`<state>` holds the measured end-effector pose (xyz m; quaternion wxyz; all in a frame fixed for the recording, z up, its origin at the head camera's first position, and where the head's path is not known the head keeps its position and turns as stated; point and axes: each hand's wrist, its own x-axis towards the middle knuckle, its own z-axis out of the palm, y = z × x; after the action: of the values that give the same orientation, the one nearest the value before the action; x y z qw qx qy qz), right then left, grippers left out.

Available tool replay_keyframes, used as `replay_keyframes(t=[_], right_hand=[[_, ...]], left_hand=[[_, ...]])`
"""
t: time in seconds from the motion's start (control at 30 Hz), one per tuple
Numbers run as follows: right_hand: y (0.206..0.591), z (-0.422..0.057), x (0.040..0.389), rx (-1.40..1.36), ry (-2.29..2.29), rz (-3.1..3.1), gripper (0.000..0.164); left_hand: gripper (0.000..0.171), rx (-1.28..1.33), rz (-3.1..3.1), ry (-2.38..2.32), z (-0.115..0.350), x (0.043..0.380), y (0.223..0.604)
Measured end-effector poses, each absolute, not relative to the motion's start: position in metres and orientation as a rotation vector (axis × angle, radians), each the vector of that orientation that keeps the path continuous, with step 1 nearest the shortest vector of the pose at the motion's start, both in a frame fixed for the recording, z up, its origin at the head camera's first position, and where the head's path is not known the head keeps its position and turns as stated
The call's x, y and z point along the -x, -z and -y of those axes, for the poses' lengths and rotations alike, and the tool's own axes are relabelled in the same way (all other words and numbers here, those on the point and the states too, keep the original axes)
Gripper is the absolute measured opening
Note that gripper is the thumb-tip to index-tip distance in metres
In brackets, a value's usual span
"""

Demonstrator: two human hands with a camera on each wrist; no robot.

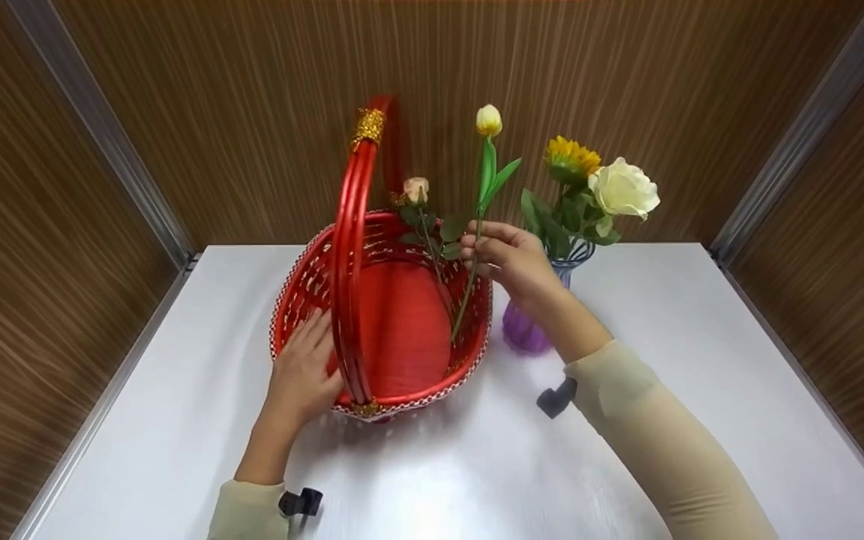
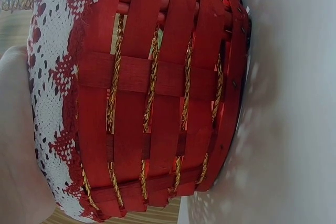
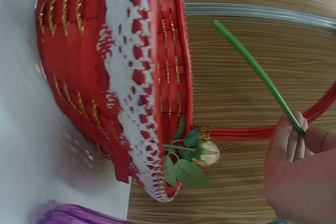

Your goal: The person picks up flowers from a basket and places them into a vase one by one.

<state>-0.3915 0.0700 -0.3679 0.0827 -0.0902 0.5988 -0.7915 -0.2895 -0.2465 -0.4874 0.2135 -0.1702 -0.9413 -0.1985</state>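
Note:
My right hand [image 1: 511, 259] pinches the green stem of a pale yellow tulip [image 1: 489, 120] between thumb and fingers. The tulip stands nearly upright, its lower stem [image 3: 257, 69] slanting down over the red woven basket [image 1: 469, 367]. A pale rose [image 1: 416, 189] with green leaves leans inside the basket's back right part. My left hand [image 1: 301, 375] rests over the basket's left front rim, fingers straight and reaching inside, close to the tall red handle [image 1: 353, 247]. In the left wrist view, only part of that hand [image 2: 18, 140] shows, beside the lace-trimmed rim [image 2: 58, 103].
Right of the basket stands a purple glass vase [image 1: 526, 330], partly behind my right forearm. It holds a yellow sunflower [image 1: 572, 157] and a white rose [image 1: 623, 187]. The white table [image 1: 432, 480] is bordered by wood-grain panels [image 1: 252, 90] at the back and both sides.

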Motion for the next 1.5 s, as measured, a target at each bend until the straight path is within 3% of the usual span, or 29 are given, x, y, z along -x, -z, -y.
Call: replay_keyframes(t=[0.63,0.9,1.5], right_hand=[[0.314,-0.096,0.394,0.440,2.394,-1.833,0.030],[0.305,-0.105,0.399,0.429,2.149,-2.181,0.030],[0.258,-0.114,0.403,0.707,1.915,-2.605,0.026]], left_hand=[[0.064,0.468,2.623,0.561,0.248,0.289,0.487],[0.064,0.452,2.644,0.576,0.247,0.288,0.487],[0.063,0.465,2.630,0.569,0.246,0.289,0.487]])
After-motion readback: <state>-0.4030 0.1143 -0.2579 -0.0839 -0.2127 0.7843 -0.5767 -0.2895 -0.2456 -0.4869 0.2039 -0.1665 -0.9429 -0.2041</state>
